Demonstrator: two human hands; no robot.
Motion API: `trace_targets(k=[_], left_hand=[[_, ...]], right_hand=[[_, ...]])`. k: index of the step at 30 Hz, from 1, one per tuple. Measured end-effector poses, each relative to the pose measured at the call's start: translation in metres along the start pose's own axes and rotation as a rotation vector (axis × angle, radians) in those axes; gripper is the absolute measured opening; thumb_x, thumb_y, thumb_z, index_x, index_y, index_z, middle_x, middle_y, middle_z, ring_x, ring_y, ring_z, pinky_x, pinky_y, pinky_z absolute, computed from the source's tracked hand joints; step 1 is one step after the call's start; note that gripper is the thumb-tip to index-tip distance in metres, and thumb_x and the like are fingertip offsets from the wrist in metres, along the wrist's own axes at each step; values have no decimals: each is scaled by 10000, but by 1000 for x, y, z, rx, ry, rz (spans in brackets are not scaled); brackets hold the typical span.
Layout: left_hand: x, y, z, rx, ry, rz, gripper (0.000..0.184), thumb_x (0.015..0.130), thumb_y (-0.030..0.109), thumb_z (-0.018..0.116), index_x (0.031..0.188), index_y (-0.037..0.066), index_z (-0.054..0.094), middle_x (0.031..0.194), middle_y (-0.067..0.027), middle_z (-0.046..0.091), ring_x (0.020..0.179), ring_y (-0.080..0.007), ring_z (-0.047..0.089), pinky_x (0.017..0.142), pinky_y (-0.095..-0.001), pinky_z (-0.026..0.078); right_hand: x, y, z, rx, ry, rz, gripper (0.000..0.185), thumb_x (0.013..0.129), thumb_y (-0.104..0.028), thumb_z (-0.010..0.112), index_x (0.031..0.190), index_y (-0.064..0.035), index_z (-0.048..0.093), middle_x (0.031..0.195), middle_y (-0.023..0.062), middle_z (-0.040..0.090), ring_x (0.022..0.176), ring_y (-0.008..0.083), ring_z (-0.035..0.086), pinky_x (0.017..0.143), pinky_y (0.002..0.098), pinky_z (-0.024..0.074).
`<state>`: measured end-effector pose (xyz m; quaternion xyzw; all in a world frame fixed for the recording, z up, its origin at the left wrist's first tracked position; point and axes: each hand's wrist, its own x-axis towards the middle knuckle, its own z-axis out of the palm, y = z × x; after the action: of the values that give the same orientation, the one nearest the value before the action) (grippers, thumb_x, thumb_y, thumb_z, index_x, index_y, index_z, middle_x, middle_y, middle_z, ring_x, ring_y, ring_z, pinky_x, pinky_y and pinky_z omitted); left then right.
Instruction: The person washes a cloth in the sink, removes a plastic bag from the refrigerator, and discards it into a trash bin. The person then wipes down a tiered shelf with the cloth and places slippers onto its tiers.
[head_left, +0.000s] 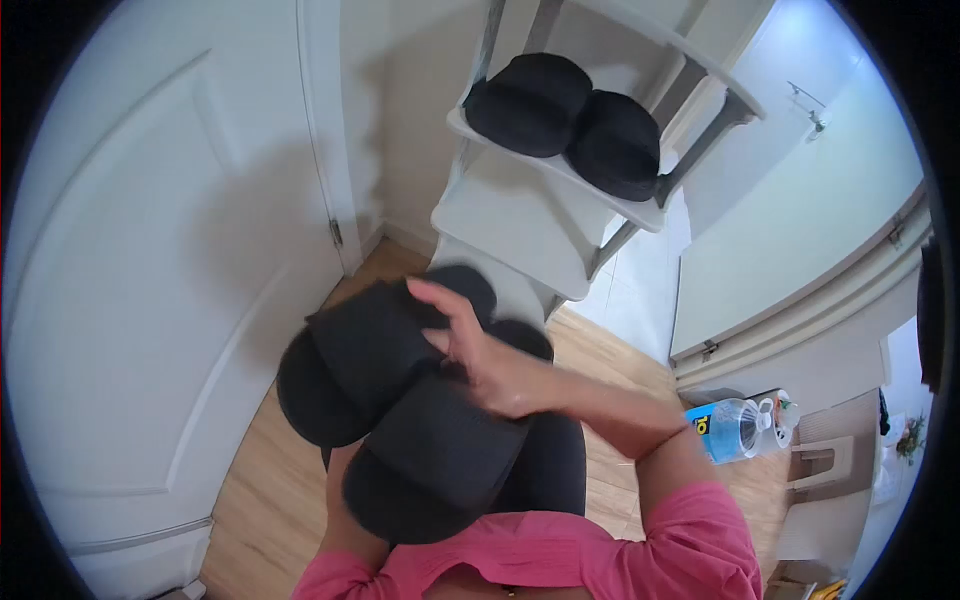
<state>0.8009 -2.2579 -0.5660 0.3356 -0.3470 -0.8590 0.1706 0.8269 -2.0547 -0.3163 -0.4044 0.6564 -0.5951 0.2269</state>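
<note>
A pair of black slide slippers (412, 400) is held up in front of my body, side by side, with the toe ends toward the lower left. My right hand (480, 360) is closed on the pair where the two slides meet, its thumb and a finger showing over the dark straps. Of my left arm, part of the forearm (345, 490) shows below the slides. The slides cover my left hand, so its fingers are hidden.
Ahead stands a light grey shelf rack (520, 205) with another pair of black slippers (560, 115) on an upper shelf. A white door (150, 250) is at left. On the wood floor at right stands a large bottle with a blue label (728, 430), near white chairs (830, 460).
</note>
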Motion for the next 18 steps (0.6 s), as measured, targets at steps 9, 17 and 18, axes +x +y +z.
trace_targets(k=[9,17,18], left_hand=[[-20,24,8,-75,-441,59,387,864,337,433,924,-21,569,937,-99,595,915,-213,570,736,-363,480],[-98,76,140,874,-662,822,656,731,291,691,1298,119,410,1066,-151,574,898,-258,587,776,-340,449],[-92,74,150,907,-672,910,658,720,301,697,1291,123,423,1065,-155,575,884,-274,589,770,-348,451]], right_hand=[[9,22,-146,-585,-44,175,475,734,50,554,1193,-7,447,1202,114,503,1089,190,472,896,297,391],[2,-6,-180,-1294,360,340,349,793,-106,526,1129,-11,512,1075,206,562,1028,363,515,919,357,381],[-1,-8,-178,-1288,467,481,356,794,-127,535,1130,-13,513,1076,209,560,1027,369,515,918,362,380]])
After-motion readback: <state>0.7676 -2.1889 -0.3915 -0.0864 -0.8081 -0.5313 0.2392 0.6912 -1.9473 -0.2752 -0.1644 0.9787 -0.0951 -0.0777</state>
